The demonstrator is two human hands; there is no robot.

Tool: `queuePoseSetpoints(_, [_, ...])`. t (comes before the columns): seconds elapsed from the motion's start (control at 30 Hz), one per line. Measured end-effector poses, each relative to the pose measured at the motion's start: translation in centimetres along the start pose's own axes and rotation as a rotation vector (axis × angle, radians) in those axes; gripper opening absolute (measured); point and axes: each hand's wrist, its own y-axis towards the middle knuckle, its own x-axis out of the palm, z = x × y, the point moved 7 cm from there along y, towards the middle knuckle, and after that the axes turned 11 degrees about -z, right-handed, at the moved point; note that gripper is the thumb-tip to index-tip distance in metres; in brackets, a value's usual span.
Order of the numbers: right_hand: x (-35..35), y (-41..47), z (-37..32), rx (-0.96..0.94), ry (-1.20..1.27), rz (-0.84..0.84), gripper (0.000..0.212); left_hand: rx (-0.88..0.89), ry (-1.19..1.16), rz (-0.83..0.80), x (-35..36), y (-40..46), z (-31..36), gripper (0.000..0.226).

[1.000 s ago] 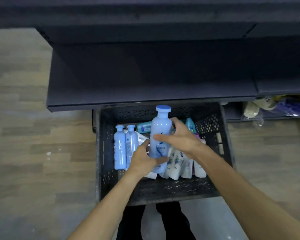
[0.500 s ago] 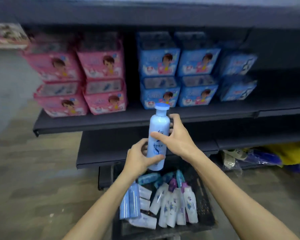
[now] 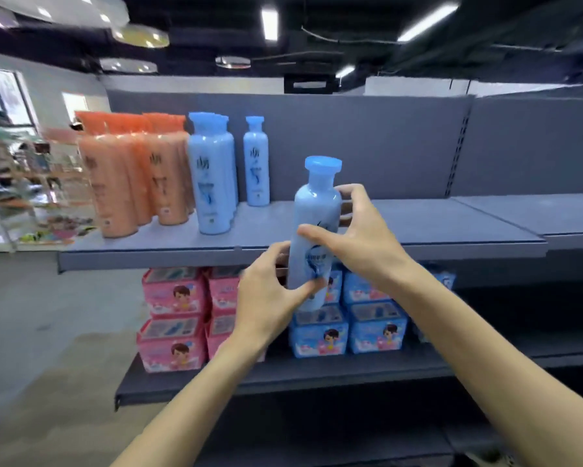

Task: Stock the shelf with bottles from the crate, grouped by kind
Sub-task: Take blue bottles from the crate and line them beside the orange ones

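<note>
I hold a light blue bottle point(image 3: 315, 210) with a blue cap upright in front of the grey top shelf point(image 3: 418, 227). My left hand point(image 3: 266, 298) grips its lower part and my right hand point(image 3: 360, 237) wraps its middle from the right. On the shelf's left stand a row of matching blue bottles point(image 3: 212, 176), one more blue bottle point(image 3: 256, 163) behind them, and several orange bottles point(image 3: 131, 176). The crate is out of view.
Pink boxes point(image 3: 175, 318) and blue boxes point(image 3: 350, 325) sit stacked on the lower shelf point(image 3: 283, 379). The top shelf to the right of the blue bottles is bare. Another person and low displays point(image 3: 0, 156) are far left.
Both hands have lifted the blue bottle from the crate up to the top shelf's height. My view has swung upward, so the crate has dropped out of sight.
</note>
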Motion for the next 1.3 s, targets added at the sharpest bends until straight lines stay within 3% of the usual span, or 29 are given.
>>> queuePoseSetpoints(0.27, [-1.3,6.6,-4.7,-0.095,0.018,-0.007,0.062,-0.016,0.058,0.098,-4.2,5.9,2.2,0.055])
queuePoseSetpoints(0.8, [3.0,18.8,0.3,-0.028,-0.109,-0.076,0.058,-0.235,0.103,0.108,-4.0,13.8,-5.6,0.052])
queuePoseSetpoints(1.0, [4.2,23.3,2.2,-0.008,-0.143,-0.065,0.058,-0.368,0.219,0.085,-3.8,17.7,-7.6,0.036])
queuePoseSetpoints(1.3, [5.2,28.0,4.2,0.011,-0.15,-0.075,0.063,-0.403,0.282,0.106,-3.4,21.4,-9.8,0.036])
